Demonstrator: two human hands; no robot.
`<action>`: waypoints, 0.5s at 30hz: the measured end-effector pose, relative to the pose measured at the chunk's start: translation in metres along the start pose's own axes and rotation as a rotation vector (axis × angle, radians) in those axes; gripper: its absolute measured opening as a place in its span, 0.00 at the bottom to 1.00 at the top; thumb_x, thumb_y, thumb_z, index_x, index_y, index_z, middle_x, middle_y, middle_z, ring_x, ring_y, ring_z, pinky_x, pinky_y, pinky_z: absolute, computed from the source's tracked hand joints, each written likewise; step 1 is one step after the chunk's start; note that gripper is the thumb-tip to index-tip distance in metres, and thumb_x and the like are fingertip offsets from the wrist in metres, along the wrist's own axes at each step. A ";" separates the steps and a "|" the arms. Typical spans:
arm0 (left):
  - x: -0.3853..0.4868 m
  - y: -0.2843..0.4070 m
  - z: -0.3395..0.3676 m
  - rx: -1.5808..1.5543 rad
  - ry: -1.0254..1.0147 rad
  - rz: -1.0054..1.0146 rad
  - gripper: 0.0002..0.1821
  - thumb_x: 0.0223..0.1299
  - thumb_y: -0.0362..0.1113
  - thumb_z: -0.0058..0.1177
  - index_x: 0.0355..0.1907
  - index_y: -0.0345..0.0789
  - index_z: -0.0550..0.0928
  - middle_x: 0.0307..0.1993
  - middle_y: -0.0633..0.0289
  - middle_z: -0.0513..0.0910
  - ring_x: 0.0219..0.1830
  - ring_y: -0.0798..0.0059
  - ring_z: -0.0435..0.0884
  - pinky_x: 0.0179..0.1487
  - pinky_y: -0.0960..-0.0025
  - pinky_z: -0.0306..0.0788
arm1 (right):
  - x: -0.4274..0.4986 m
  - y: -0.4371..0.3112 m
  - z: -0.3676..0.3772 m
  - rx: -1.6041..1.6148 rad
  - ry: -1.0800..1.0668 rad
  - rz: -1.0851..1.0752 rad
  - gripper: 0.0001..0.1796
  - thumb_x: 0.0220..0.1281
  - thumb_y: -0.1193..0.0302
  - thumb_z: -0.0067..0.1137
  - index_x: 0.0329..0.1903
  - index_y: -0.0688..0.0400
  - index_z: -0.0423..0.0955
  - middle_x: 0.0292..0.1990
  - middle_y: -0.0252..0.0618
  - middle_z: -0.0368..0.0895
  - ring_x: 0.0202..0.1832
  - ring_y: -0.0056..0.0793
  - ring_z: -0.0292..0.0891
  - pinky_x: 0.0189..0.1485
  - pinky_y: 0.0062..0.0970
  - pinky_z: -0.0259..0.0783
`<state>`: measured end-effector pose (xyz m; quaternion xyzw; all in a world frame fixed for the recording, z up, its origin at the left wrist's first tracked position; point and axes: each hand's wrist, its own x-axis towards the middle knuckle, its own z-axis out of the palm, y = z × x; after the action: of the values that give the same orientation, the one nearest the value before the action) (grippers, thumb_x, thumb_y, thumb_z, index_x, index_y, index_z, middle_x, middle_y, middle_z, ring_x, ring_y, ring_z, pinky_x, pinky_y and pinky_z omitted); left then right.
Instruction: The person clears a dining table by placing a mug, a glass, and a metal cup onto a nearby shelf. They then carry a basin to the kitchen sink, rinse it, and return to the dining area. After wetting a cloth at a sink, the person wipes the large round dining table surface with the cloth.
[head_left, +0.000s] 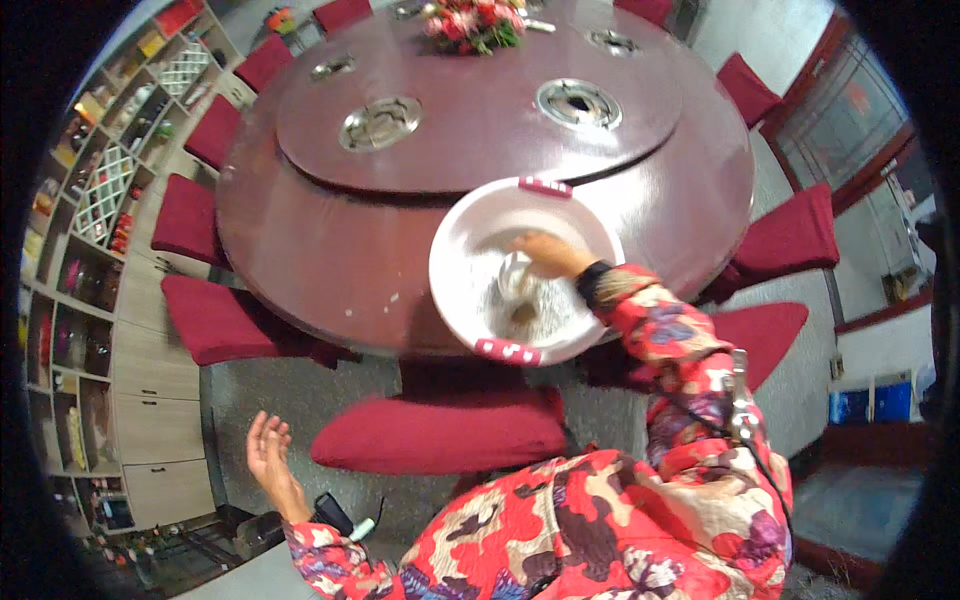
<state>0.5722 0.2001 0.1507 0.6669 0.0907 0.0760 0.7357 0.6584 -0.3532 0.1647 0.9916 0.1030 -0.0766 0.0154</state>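
A large white basin (457, 225) with red handles stands on the near edge of the round table (337, 277). Inside it, my right hand (553, 253) grips a small white cup-like vessel (513, 276), blurred by motion. Below the vessel, the basin's bottom shows a grey speckled area with a brownish patch (525, 313); whether this is print or contents I cannot tell. My left hand (271, 457) hangs at lower left, away from the table, its fingers loosely spread and nothing in it. A red-covered chair (442, 435) lies between that hand and the basin.
A raised turntable (480, 150) with metal burner rings (579, 105) and a flower arrangement (474, 28) tops the table. Red-covered chairs (187, 217) surround it. Shelves with cabinets (154, 360) line the left; a glazed door (840, 112) is at right.
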 end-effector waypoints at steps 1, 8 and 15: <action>-0.030 0.021 0.026 -0.016 0.048 -0.027 0.19 0.63 0.34 0.52 0.57 0.33 0.73 0.46 0.60 0.79 0.44 0.76 0.78 0.48 0.75 0.71 | 0.003 0.008 -0.001 0.012 0.034 -0.066 0.27 0.47 0.69 0.60 0.54 0.60 0.70 0.48 0.53 0.75 0.49 0.45 0.75 0.52 0.39 0.72; -0.178 0.160 0.173 -0.133 -0.155 0.022 0.17 0.61 0.29 0.50 0.54 0.30 0.74 0.45 0.55 0.80 0.46 0.71 0.80 0.51 0.70 0.73 | -0.025 -0.009 -0.056 -0.051 -0.222 -0.306 0.15 0.43 0.64 0.59 0.31 0.61 0.82 0.34 0.54 0.82 0.39 0.50 0.80 0.44 0.42 0.75; -0.229 0.180 0.025 -0.091 -0.427 -0.040 0.19 0.62 0.31 0.52 0.56 0.34 0.74 0.48 0.62 0.79 0.46 0.79 0.78 0.49 0.75 0.71 | -0.114 -0.214 -0.115 -0.139 0.157 -0.216 0.10 0.53 0.68 0.52 0.35 0.56 0.80 0.33 0.45 0.81 0.36 0.46 0.80 0.39 0.46 0.75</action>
<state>0.3575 0.1405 0.3390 0.6320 -0.0578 -0.0775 0.7689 0.5212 -0.1617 0.2930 0.9742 0.2152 0.0073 0.0678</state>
